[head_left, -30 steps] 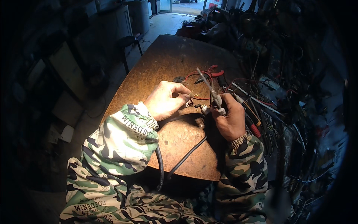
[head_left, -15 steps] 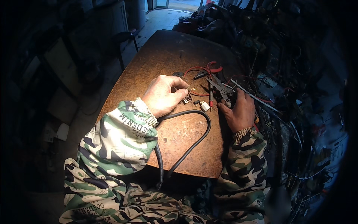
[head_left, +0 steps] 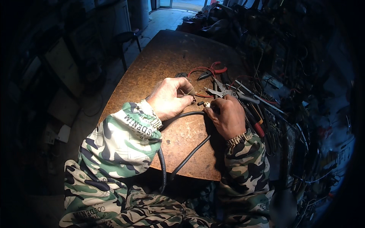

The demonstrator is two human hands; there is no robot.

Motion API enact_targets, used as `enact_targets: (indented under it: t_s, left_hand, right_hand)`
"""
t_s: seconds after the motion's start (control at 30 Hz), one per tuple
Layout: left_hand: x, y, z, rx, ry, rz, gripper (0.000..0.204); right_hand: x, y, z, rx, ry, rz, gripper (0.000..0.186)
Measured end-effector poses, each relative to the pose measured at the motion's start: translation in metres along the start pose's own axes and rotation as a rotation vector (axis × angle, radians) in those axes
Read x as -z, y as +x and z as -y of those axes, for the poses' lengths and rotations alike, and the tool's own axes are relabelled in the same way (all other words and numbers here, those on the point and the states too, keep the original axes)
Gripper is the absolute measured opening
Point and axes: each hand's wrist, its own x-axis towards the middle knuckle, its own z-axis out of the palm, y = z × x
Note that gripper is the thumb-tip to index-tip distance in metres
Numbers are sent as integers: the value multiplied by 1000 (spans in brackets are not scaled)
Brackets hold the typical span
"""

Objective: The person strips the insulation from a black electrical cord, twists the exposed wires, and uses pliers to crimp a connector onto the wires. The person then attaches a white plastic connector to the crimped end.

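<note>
My left hand [head_left: 172,99] is closed in a pinch above the wooden table, with thin wire ends [head_left: 200,92] showing bare, coppery tips beyond its fingertips. A thick black cable [head_left: 161,167] runs from beneath this hand, loops across the table and drops over the near edge. My right hand [head_left: 227,117] pinches at a small white connector [head_left: 207,104], which its thumb and fingers partly cover. Beside the connector lies a small black piece [head_left: 200,103]. Just beyond my right hand rest grey wire strippers [head_left: 224,92], jaws towards the left.
Red-handled pliers [head_left: 218,70] and red leads lie farther back on the wooden table [head_left: 159,60]. Tools and rods crowd its right side, with a dark heap of cables and parts [head_left: 289,95] beyond. A black stool [head_left: 125,37] stands at the far left.
My right hand has left the wire strippers and moved left to the white connector. The strippers now lie turned, jaws farther left. My left hand has barely moved.
</note>
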Motion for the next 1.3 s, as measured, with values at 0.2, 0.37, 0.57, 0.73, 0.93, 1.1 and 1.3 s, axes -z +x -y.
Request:
enact_targets:
  t_s: [0.2, 0.37, 0.57, 0.73, 0.93, 1.1, 1.3]
  left_hand:
    - [-1, 1, 7, -98, 8, 8, 15]
    - [-6, -1, -1, -40, -169, 87, 18]
    - [-5, -5, -2, -200, -66, 105, 27]
    - [-7, -3, 4, -234, 17, 77, 21]
    - [-4, -4, 0, -228, 30, 67, 21]
    - [-6, -3, 3, -263, 64, 52, 20]
    - [-5, -3, 3, -248, 47, 62, 17]
  right_hand:
    - [-3, 1, -5, 104, 49, -58, 22]
    - [-3, -3, 0, 221, 320, -208, 20]
    - [-8, -2, 0, 317, 476, -231, 21]
    - [-11, -1, 0, 349, 503, -264, 22]
    - [-8, -1, 1, 375, 483, -258, 25]
    - [-9, -1, 0, 370, 497, -251, 26]
    - [-6, -5, 0, 148, 866, -51, 25]
